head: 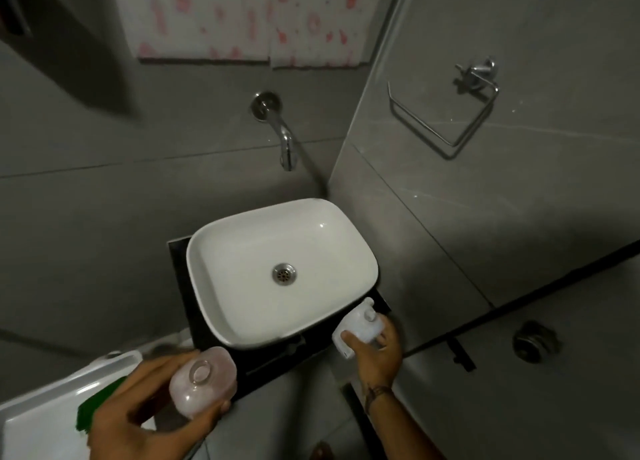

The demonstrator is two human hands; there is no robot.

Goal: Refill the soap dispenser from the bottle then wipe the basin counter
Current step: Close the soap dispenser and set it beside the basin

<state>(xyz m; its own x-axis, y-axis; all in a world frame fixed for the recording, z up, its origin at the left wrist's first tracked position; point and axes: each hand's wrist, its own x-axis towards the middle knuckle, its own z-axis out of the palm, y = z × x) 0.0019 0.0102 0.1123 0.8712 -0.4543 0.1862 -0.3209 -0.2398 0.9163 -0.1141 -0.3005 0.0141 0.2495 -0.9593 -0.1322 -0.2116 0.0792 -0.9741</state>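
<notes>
My left hand (145,414) grips a pale pink translucent soap dispenser body (204,380) with its round neck uncapped, held in front of the near left corner of the counter. My right hand (379,350) is wrapped around a white refill bottle (360,326) with a handle and a cap, at the near right corner of the dark counter (266,362). The white rectangular basin (242,251) sits on that counter between the two hands. The pump top of the dispenser is not visible.
A chrome wall tap (282,137) hangs over the basin's far rim. A chrome towel ring (446,116) is on the right wall. A white fixture (41,407) with a green object (93,407) on it lies at lower left. A floor drain (535,342) is at right.
</notes>
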